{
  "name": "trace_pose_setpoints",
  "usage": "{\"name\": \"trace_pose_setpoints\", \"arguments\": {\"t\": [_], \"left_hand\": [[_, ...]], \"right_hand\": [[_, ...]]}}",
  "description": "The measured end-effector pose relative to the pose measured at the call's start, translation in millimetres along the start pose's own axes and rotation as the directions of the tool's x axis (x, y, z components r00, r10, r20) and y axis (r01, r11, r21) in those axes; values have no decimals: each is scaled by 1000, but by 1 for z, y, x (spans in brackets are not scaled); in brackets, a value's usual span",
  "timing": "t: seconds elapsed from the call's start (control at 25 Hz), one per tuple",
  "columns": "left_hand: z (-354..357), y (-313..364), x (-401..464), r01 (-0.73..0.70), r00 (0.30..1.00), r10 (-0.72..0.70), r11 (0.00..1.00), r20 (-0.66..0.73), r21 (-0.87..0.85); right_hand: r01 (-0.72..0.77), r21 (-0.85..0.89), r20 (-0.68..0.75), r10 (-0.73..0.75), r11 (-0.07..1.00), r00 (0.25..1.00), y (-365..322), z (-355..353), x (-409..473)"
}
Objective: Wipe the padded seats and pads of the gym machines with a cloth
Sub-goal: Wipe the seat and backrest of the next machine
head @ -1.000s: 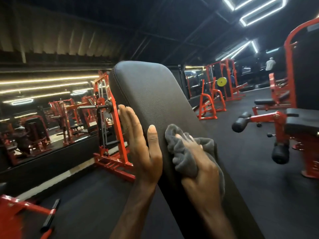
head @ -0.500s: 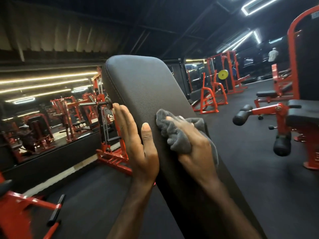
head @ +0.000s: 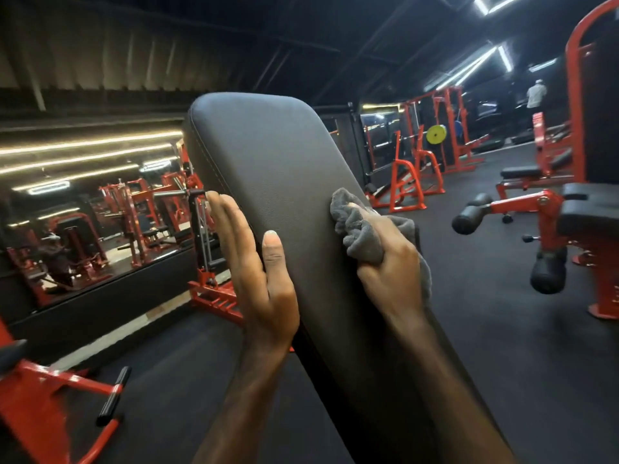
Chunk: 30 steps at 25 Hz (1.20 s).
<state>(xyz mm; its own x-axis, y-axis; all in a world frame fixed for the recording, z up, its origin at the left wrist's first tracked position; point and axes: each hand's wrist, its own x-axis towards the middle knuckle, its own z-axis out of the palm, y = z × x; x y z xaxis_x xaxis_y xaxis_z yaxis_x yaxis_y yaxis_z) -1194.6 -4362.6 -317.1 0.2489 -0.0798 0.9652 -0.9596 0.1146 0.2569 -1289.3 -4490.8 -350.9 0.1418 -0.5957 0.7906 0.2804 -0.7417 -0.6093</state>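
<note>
A long black padded backrest (head: 268, 155) slopes up through the middle of the view. My left hand (head: 258, 272) lies flat against its left edge, fingers straight along the side and thumb on the face. My right hand (head: 388, 272) grips a bunched grey cloth (head: 358, 226) and presses it against the pad's right edge, about halfway up the visible part. The lower part of the pad is hidden behind my forearms.
A red machine with black roller pads (head: 475, 212) and a black seat (head: 589, 212) stands at the right. Red frames (head: 214, 296) sit just left of the backrest, and another red frame (head: 33, 396) is at the bottom left. A mirror wall (head: 83, 212) runs along the left. A person (head: 536, 95) stands far back.
My right hand has slid the cloth up and toward the pad's right edge. My left hand has stayed flat on the left side. The camera has shifted a little.
</note>
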Motion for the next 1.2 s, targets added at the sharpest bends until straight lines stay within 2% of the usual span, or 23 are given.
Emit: {"name": "trace_pose_setpoints", "arguments": {"t": [0.08, 0.16, 0.24, 0.28, 0.36, 0.44, 0.48, 0.56, 0.64, 0.68, 0.76, 0.84, 0.92, 0.96, 1.04, 1.08, 1.2], "left_hand": [[0, 0, 0, 0, 1000, 0, 1000, 7, -5], [-1, -1, 0, -7, 1000, 7, 1000, 2, -4], [-1, -3, 0, -16, 1000, 16, 1000, 2, -1], [0, -3, 0, -17, 1000, 17, 1000, 5, 0], [0, -4, 1, -19, 1000, 19, 1000, 4, -5], [1, -2, 2, -11, 1000, 11, 1000, 2, -7], [1, -1, 0, -4, 1000, 4, 1000, -1, -6], [1, -1, -3, -7, 1000, 7, 1000, -20, -6], [3, -1, -4, -3, 1000, 3, 1000, -19, 2], [3, 0, -6, 3, 1000, -2, 1000, -13, 10], [3, 4, -13, 10, 1000, -10, 1000, -11, 13], [4, 9, -25, 24, 1000, -24, 1000, -5, -6], [3, 11, -36, 21, 1000, -21, 1000, -3, -17], [3, 11, -41, 18, 1000, -18, 1000, -5, -17], [5, 11, -51, 18, 1000, -18, 1000, 3, -12], [5, 11, -56, 22, 1000, -22, 1000, 6, -13], [6, 13, -64, 18, 1000, -18, 1000, 8, -20]], "right_hand": [[-77, -54, -57, 74, 996, 996, 0, -4, -25], [-13, -33, -9, 13, 999, 1000, -9, -5, -50], [58, 14, 35, -58, 998, 998, -8, -2, -24], [48, 20, 43, -49, 999, 998, -5, 2, -4], [-39, -14, 12, 39, 999, 999, -1, 0, 21], [-220, -113, -67, 213, 969, 975, -2, -6, -1], [-240, -113, -71, 233, 964, 970, -6, -10, -24], [-179, -61, -30, 177, 982, 984, -17, -12, -49], [-95, -73, 12, 96, 993, 995, -5, -10, -21], [-101, -72, 17, 103, 992, 995, 4, -9, 1], [-208, -101, -13, 207, 973, 978, 12, -12, 24], [-328, -149, -64, 322, 933, 945, 13, -19, 0], [-309, -153, -32, 307, 939, 951, -1, -21, -38], [-250, -118, 4, 253, 961, 968, -4, -20, -46], [-118, -94, 46, 123, 989, 991, 5, -18, -25], [-106, -90, 49, 111, 990, 993, 11, -19, -8], [-250, -146, -36, 248, 957, 968, 18, -23, -8]]}}
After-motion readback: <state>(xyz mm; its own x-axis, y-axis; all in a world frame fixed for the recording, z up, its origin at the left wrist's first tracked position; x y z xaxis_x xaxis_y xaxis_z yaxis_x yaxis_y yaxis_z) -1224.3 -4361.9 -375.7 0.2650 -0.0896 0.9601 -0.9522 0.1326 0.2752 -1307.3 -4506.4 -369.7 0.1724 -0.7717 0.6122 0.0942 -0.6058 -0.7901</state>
